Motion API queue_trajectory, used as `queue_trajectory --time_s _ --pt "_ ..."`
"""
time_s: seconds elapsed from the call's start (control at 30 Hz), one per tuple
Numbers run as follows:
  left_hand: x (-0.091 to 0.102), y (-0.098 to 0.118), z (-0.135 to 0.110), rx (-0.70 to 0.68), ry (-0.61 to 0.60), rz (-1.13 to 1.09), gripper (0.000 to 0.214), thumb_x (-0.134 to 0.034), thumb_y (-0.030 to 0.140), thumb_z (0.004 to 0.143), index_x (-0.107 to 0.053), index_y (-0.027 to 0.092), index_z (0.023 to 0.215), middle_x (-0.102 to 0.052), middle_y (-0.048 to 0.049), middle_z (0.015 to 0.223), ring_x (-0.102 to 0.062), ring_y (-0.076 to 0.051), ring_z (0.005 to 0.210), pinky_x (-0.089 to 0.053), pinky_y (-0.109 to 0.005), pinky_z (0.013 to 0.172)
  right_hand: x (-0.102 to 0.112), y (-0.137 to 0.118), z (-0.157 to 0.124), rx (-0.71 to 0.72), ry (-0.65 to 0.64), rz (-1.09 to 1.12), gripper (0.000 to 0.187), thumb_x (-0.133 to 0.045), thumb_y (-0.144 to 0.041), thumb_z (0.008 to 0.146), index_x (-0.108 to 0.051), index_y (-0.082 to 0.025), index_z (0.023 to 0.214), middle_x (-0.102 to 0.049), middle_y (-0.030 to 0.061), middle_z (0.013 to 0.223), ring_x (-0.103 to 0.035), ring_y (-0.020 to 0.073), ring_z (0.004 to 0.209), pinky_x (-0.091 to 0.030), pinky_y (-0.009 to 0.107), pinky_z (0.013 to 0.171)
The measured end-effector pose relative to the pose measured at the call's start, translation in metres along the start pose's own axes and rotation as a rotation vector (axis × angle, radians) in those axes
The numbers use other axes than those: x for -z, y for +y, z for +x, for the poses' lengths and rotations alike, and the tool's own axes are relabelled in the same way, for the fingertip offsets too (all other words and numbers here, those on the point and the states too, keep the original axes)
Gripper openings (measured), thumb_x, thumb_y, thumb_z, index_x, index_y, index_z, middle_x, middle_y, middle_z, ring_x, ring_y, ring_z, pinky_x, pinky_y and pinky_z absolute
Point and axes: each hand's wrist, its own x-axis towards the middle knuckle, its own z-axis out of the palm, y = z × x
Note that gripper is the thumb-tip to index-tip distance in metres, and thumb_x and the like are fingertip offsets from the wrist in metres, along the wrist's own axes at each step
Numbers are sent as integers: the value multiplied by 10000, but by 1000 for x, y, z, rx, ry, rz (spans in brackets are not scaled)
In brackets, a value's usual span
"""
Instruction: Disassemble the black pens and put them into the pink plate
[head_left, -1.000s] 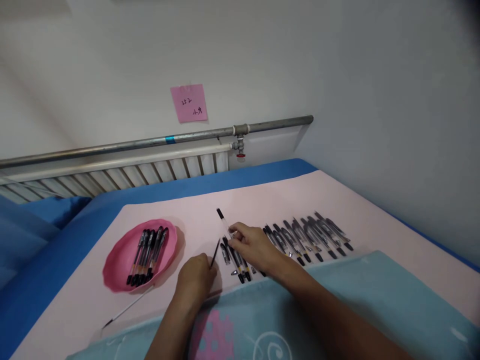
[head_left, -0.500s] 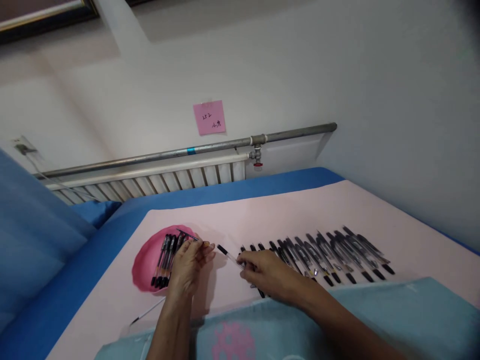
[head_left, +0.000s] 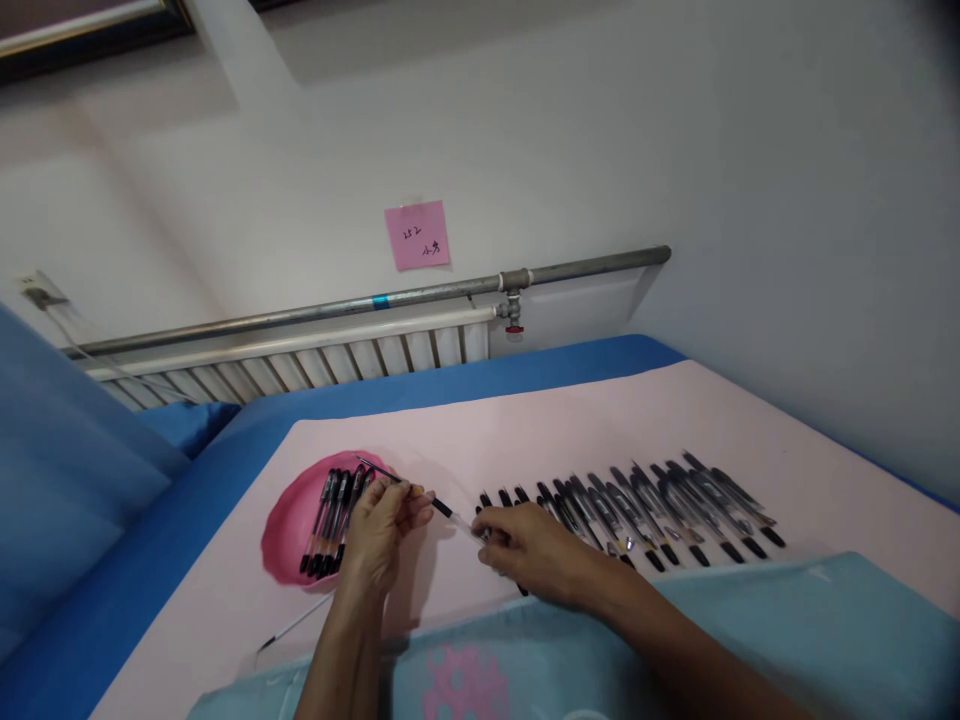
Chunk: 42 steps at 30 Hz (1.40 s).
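My left hand (head_left: 381,535) pinches a thin black pen refill (head_left: 382,473) that points up-left over the pink dish (head_left: 289,520). My right hand (head_left: 529,555) grips a clear pen barrel (head_left: 450,512) whose black end points left, nearly touching the refill's tip. The dish holds several black pens (head_left: 334,508). To the right of my right hand, a long row of black pens (head_left: 645,505) lies on the pink sheet (head_left: 540,430).
A loose thin refill (head_left: 292,622) lies on the pink sheet near its front left edge. A light blue towel (head_left: 750,640) covers the foreground. Blue bedding (head_left: 120,560), a radiator (head_left: 300,360) and a pipe run along the wall, with a pink note (head_left: 417,235) above.
My left hand moved left toward the dish with the refill. My right hand lifted a barrel from the row and brought its end to the refill. The camera shifted up.
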Motion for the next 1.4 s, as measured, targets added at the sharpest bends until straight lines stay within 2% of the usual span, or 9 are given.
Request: queue_trajectory --time_s 0.17,0.37,0.6,0.77,0.97,1.1,1.23,1.4 --pt "0 3 -2 -8 3 71 241 -691 257 571 -505 146 673 -611 -13 613 -649 -183 642 -521 -271 564 -2 3 1 -3 -14 -16 271 -468 -200 721 -630 -182 938 -558 -14 613 -463 99 536 -282 199 494" --pt "0 2 -2 -5 0 75 256 -687 265 567 -502 145 698 -611 -10 629 -647 -185 639 -519 -277 556 -1 0 1 79 85 -222 150 -466 -146 697 -607 -166 742 -539 -6 628 -441 97 579 -244 204 524" --pt "1 4 -1 -48 8 114 256 -681 288 566 -501 148 683 -617 -16 654 -635 -164 614 -507 -259 534 -5 1 1 27 -3 -18 197 -472 -206 737 -611 -182 875 -504 -29 609 -448 88 554 -274 179 503" --pt "1 5 -3 -70 12 157 223 -658 292 594 -497 153 660 -605 -3 620 -611 -140 562 -486 -236 484 -5 1 1 106 45 -177 138 -474 -168 725 -605 -174 767 -538 -12 628 -461 103 586 -266 197 531" --pt "2 4 0 30 22 31 248 -689 251 570 -519 147 718 -617 -10 631 -625 -147 577 -509 -254 533 -4 -1 0 92 81 -246 204 -452 -182 759 -604 -188 895 -607 31 784 -512 132 690 -288 211 585" --pt "0 2 0 -28 28 18 262 -698 251 564 -512 142 713 -611 -12 636 -642 -170 619 -499 -235 504 -3 -2 0 118 76 -270 194 -451 -178 757 -606 -185 875 -606 32 784 -506 129 680 -280 212 574" --pt "0 2 0 -83 19 32 267 -695 279 571 -505 143 700 -613 -11 649 -645 -180 647 -492 -228 485 -4 0 1 106 99 -206 208 -468 -202 755 -612 -192 904 -597 13 732 -502 123 660 -283 209 569" --pt "1 4 0 -79 28 59 270 -694 285 565 -522 137 711 -615 -14 639 -636 -172 621 -486 -233 485 -5 -1 1 58 45 -3 194 -495 -207 743 -624 -175 884 -525 -24 619 -451 93 572 -290 187 527"
